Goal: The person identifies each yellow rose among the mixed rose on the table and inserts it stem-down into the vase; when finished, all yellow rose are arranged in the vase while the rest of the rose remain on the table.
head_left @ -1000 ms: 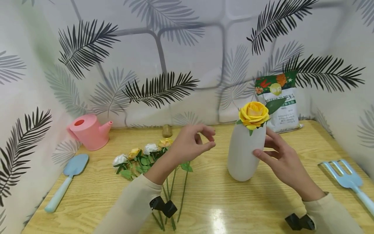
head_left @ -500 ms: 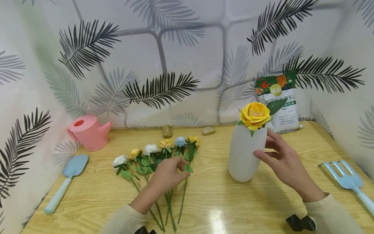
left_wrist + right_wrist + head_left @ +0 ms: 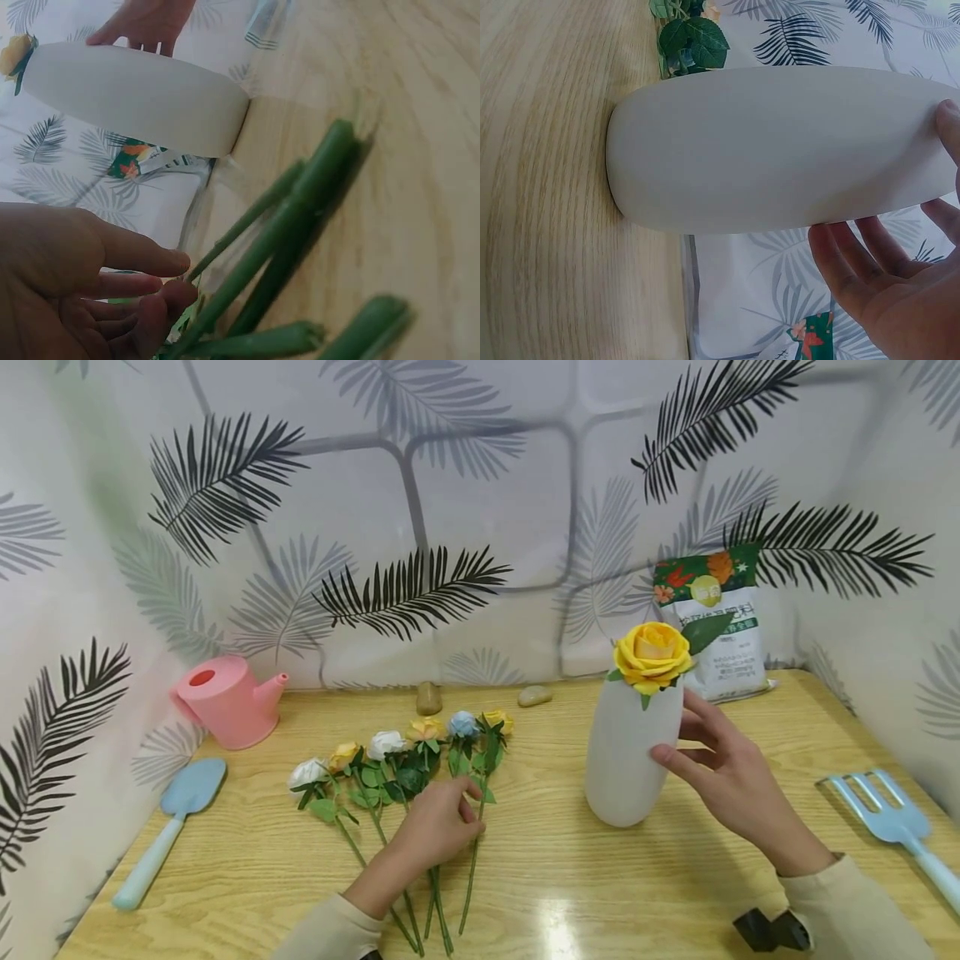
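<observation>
My left hand (image 3: pixel 435 827) is among the flowers lying on the table, thumb and forefinger pinching the thin green stem (image 3: pixel 244 221) of the rightmost yellow rose (image 3: pixel 498 721). Beside that rose lie a blue rose (image 3: pixel 462 724), white roses (image 3: pixel 386 743) and other yellow ones, their stems crossing towards the front. A white vase (image 3: pixel 633 752) stands upright to the right, a large yellow rose (image 3: pixel 652 656) with a green leaf in its mouth. My right hand (image 3: pixel 731 777) grips the vase's upper right side, thumb in front and fingers behind.
A pink watering can (image 3: pixel 232 706) and a blue trowel (image 3: pixel 176 818) are on the left. Two stones (image 3: pixel 535 695) lie at the back edge. Behind the vase leans a green-and-white bag (image 3: pixel 720 627). A blue hand fork (image 3: pixel 888 814) lies at far right.
My left hand has come down and left, from beside the vase to the rightmost rose's stem, and its fingers have closed on it. The right hand and vase have stayed put.
</observation>
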Available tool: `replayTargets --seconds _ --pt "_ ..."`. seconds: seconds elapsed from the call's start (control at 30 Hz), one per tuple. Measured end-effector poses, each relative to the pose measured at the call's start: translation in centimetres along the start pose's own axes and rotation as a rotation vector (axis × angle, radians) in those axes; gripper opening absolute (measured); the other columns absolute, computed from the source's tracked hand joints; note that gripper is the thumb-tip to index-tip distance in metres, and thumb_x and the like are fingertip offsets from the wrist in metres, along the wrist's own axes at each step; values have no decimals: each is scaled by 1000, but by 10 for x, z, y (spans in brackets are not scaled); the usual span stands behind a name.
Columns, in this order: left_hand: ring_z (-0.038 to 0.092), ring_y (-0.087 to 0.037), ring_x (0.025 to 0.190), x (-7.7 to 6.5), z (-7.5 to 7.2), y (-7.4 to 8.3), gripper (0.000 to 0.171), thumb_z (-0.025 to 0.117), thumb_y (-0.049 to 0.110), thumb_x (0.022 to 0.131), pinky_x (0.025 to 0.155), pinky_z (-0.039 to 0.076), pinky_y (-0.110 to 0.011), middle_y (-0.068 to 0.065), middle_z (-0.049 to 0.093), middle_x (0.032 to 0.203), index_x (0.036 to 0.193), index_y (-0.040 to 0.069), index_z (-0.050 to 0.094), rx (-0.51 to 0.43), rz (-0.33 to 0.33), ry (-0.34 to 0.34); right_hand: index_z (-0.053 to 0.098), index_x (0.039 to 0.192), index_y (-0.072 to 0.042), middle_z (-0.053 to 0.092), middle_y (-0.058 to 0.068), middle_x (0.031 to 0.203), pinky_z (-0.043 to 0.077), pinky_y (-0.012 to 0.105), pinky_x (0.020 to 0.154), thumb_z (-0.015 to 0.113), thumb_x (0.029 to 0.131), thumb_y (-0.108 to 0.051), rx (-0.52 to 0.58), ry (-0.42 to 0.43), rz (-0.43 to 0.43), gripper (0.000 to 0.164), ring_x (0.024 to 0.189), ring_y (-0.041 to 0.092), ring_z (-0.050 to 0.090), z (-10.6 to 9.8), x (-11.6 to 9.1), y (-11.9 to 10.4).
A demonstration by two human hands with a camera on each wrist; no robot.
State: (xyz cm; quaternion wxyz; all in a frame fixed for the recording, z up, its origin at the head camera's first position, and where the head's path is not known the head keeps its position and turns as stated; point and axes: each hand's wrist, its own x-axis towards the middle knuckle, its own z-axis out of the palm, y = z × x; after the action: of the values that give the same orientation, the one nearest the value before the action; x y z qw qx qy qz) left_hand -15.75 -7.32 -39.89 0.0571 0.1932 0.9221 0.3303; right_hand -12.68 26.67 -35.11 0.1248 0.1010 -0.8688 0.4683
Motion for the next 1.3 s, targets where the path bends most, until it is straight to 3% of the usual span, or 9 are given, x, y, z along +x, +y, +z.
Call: replayTargets --seconds 0.4,0.57,0.7,0.9,1.1,1.3 --pt "53 -9 55 2 6 2 29 72 0 84 50 42 -24 0 65 72 113 0 67 -11 -33 16 29 160 -22 55 19 138 47 4 85 66 99 -20 5 -3 -9 72 109 -14 50 -2 1 -1" --pt "52 -12 54 4 6 6 36 69 -3 82 48 40 -25 -2 62 71 118 -1 64 -67 -91 34 30 159 -23 54 17 140 47 4 85 66 99 -21 0 -5 -7 70 109 -13 50 -2 1 -1" --pt "54 -13 56 5 1 11 40 70 -3 80 50 41 -27 -3 63 72 120 -1 63 -101 -92 60 29 160 -24 54 17 141 47 5 86 66 99 -23 1 -6 -2 71 109 -13 50 -1 1 -2" --pt "54 -13 59 8 -16 25 39 65 -5 82 57 43 -28 -4 64 76 121 -2 62 -166 -32 78 29 160 -25 56 18 140 48 6 86 66 99 -23 8 -4 -7 72 110 -12 51 0 2 -2" --pt "53 -12 66 15 -34 52 45 59 -5 89 63 44 -24 -9 62 88 134 0 55 -357 85 66 28 160 -27 56 18 140 49 6 85 67 99 -24 2 -2 -6 72 110 -10 52 0 2 -1" --pt "56 -11 69 27 -46 86 48 57 -6 93 62 47 -21 -15 62 95 140 -5 51 -562 232 96 27 160 -27 56 19 140 48 7 86 66 99 -27 4 -16 16 72 122 24 58 -2 2 -3"
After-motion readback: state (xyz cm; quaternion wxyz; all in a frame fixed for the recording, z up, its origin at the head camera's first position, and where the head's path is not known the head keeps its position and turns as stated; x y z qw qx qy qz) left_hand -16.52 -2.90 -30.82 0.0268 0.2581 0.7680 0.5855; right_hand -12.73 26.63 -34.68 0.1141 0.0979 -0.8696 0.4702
